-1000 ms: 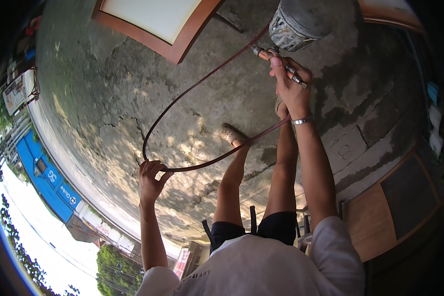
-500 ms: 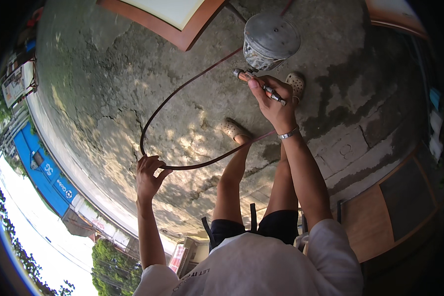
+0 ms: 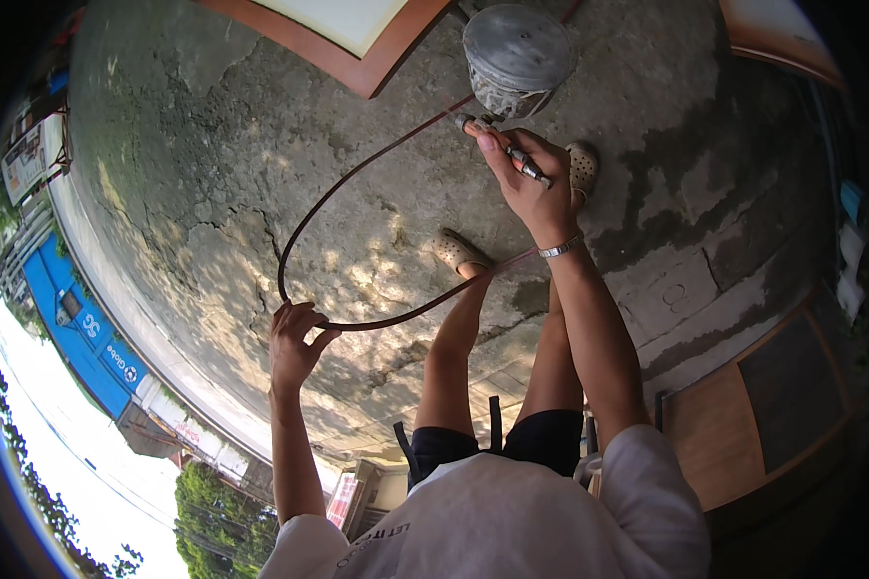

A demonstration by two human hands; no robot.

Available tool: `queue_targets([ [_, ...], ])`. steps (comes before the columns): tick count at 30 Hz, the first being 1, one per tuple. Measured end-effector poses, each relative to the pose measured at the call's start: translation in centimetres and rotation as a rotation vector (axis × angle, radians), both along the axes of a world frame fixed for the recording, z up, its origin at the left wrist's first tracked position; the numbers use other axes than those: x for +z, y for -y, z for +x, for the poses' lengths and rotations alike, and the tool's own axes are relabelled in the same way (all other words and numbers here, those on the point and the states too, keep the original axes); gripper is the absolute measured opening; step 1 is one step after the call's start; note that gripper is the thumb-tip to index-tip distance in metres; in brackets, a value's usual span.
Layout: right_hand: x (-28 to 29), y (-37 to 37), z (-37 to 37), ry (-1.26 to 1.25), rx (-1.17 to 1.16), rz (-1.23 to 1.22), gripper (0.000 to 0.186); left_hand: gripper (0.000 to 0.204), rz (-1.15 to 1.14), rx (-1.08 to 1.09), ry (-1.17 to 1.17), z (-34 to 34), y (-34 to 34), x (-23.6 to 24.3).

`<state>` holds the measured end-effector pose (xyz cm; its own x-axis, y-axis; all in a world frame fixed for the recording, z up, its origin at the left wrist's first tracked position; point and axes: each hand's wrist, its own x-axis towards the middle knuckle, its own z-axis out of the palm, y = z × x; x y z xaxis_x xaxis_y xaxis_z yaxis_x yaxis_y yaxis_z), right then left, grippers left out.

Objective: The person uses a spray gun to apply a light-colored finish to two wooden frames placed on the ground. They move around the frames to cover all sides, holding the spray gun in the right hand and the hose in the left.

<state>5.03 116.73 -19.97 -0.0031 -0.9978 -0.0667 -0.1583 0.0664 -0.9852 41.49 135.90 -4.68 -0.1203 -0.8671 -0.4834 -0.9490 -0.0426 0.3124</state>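
My left hand (image 3: 297, 340), out to the left, has its fingers closed around a thin dark-red hose (image 3: 396, 321). From there the hose bends in a wide loop, one side running up toward the grey bucket and the other passing across my shin toward the right arm. In my right hand (image 3: 539, 183) is a metal spray gun (image 3: 528, 166), its silvery head pointing up and left and a fitting showing beside the knuckles. Most of its body is hidden by my fingers. The gun hovers just below the paint-stained, lidded bucket (image 3: 518, 50).
Cracked concrete ground (image 3: 212, 164) stretches around my feet, with damp dark patches on the right. A brown-framed pale panel (image 3: 357, 68) lies at the top. My clogs (image 3: 462, 253) stand near the loop. A brown and dark board (image 3: 714, 425) is at lower right; blue signage (image 3: 77, 318) lines the left.
My right hand and the spray gun have shifted slightly up and left. The bucket appears higher and farther left in the picture. My left hand keeps its grip on the hose, almost unmoved.
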Motion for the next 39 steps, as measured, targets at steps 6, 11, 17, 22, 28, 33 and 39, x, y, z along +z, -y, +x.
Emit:
queue_targets([
  [6, 1.6, 5.1, -3.0, -0.078, -0.184, -0.101, 0.019, 0.028, -0.022, 0.009, -0.004, -0.7, 1.0, -0.5],
  [11, 0.8, 6.3, -4.4, -0.127, -0.394, 0.029, 0.021, 0.027, -0.02, 0.026, -0.018, -1.1, 2.0, -0.8],
  [17, 0.2, 3.2, -2.5, -0.063, -0.301, 0.018, 0.02, 0.028, -0.024, 0.0, -0.004, -0.4, 2.7, -0.9],
  [22, 0.8, -1.5, 1.0, 0.04, -0.109, 0.035, 0.017, 0.029, 0.015, -0.007, -0.003, 0.4, 2.6, -0.1],
  [28, 1.1, -4.4, 2.0, -0.003, 0.078, 0.114, 0.015, 0.03, 0.029, -0.029, -0.006, 0.9, 2.7, 0.0],
  [33, 0.9, -1.4, 0.7, -0.025, 0.087, 0.059, 0.015, 0.03, 0.037, -0.008, -0.01, -0.3, 3.2, 0.1],
  [39, 1.0, 6.1, -4.9, -0.049, -0.094, -0.023, 0.019, 0.028, 0.02, 0.012, -0.017, -3.3, 5.7, 0.5],
])
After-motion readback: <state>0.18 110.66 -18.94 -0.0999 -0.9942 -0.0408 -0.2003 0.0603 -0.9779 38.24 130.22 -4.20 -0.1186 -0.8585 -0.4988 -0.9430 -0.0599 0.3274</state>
